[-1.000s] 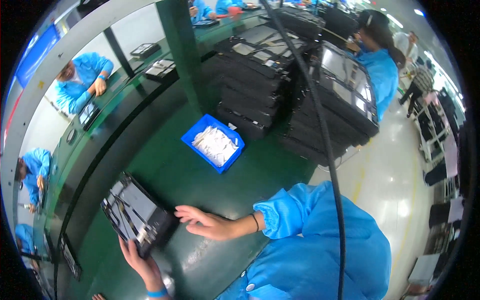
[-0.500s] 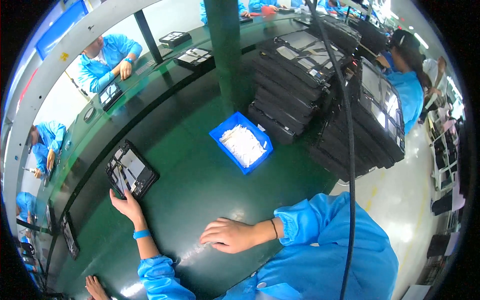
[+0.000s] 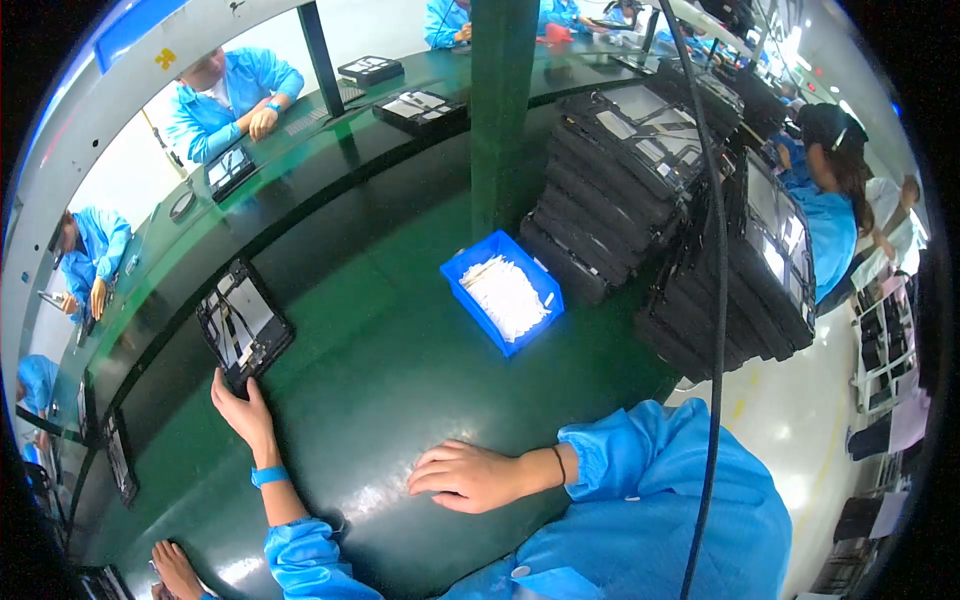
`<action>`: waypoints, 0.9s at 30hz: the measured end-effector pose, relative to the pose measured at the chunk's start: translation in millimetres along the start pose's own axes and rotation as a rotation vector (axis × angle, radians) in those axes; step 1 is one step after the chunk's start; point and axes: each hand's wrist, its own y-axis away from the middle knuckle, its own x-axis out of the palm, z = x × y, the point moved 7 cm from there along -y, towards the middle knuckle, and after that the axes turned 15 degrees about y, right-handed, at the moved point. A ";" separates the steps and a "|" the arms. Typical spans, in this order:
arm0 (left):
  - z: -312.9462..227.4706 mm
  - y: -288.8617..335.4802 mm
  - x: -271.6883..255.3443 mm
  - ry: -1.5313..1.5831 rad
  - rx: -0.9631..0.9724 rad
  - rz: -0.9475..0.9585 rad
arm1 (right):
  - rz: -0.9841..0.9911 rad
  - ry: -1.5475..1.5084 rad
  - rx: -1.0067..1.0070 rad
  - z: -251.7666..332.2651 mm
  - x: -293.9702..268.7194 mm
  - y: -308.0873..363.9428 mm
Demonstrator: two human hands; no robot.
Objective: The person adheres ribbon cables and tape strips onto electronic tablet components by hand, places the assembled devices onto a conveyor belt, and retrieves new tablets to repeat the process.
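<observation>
Black tray (image 3: 248, 318) with a light grey panel and dark strips inside, on the left part of the green surface (image 3: 370, 390), near the dark band that curves along it; can't tell if it lies fully flat. Left hand (image 3: 243, 412) at the tray's near end, thumb and fingers touching the edge there, thumb on the right side; can't tell whether it grips or just pushes. Blue band (image 3: 268, 475) on that wrist. Right hand (image 3: 467, 477) palm down on the surface, fingers loosely bent, holding nothing, well apart from the tray; thin dark band (image 3: 560, 466) on that wrist. Blue bin (image 3: 535, 333) of white strips (image 3: 508, 298) beyond the right hand, well right of the tray. Behind the bin, a green post (image 3: 500, 130); right of the post, a tall stack of black trays (image 3: 600, 205), with a second, leaning stack (image 3: 700, 310) just beside it. Dark cable (image 3: 714, 430) hangs down in front of the second stack and the blue sleeve (image 3: 640, 450). Across the band, a co-worker in blue (image 3: 235, 100) sits near a dark device (image 3: 230, 170). Someone else's hand (image 3: 177, 568) shows at lower left.
</observation>
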 end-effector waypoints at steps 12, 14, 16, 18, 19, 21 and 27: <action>-17.5 13.8 27.7 0.392 0.002 0.314 | 0.018 0.012 -0.045 0.2 -0.7 -4.9; -21.7 11.2 24.9 0.415 -0.052 0.301 | 0.018 0.011 -0.066 3.4 -5.6 -6.6; -33.3 9.8 29.2 0.346 -0.057 0.323 | 0.012 0.009 -0.096 5.4 -7.6 -6.0; -36.0 10.5 33.7 0.317 -0.045 0.341 | 0.007 0.073 -0.039 1.1 -11.2 -4.3; -36.0 12.0 31.7 0.310 -0.012 0.336 | 0.020 0.041 -0.077 5.1 -11.8 -5.5; -37.6 14.0 35.6 0.320 -0.063 0.331 | 0.030 0.080 -0.041 1.2 -15.9 -5.7; -37.7 14.9 29.8 0.290 -0.122 0.346 | 0.045 0.073 -0.059 3.0 -15.7 -4.7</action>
